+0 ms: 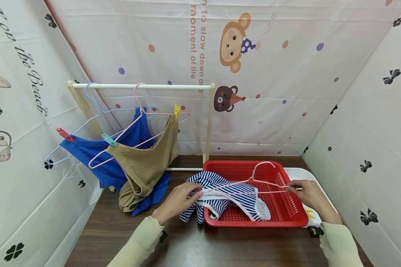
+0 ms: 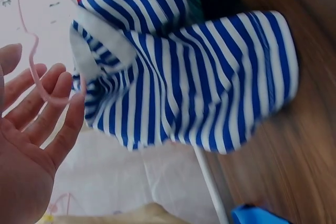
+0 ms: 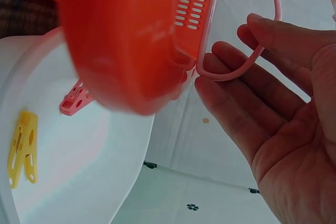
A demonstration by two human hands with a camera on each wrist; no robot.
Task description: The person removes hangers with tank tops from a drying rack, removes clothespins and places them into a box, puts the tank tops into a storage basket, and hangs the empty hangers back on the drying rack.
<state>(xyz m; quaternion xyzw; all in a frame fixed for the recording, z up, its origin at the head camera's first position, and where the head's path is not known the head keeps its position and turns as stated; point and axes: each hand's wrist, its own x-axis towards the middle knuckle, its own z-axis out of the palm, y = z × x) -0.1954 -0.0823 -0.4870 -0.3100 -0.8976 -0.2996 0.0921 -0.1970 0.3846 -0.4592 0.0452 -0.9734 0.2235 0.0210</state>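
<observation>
Left hand (image 1: 178, 200): at the near end of a pink hanger (image 1: 250, 185), fingers bent round the wire's corner; the left wrist view shows the wire lying across nearly straight fingers (image 2: 50, 114), so the hold is light. The same hand touches the striped garment (image 1: 220, 198).

Right hand (image 1: 304, 193): at the hanger's far end, fingers gently curved with the wire's bend hooked over them, palm mostly open in the right wrist view.

Pink hanger: held level between both hands above the red basket (image 1: 287, 215), hook pointing up and away.

Striped garment: blue and white, bunched, draped over the basket's left rim, part inside and part spilling onto the bench (image 1: 187, 248). Whether the hanger is already threaded into it cannot be told.

Step in hand, as judged: fitting the hanger to the striped garment. The next move likely calls for finding an opening or edge and working one hanger end in while the other hand steadies the wire.

Also present: drying rack (image 1: 140, 86) bearing a blue garment (image 1: 97, 155) and a tan garment (image 1: 147, 163) on hangers with pegs; white tray (image 1: 300, 172) beside the basket holding a yellow peg (image 3: 21, 148) and a pink peg (image 3: 76, 100).
</observation>
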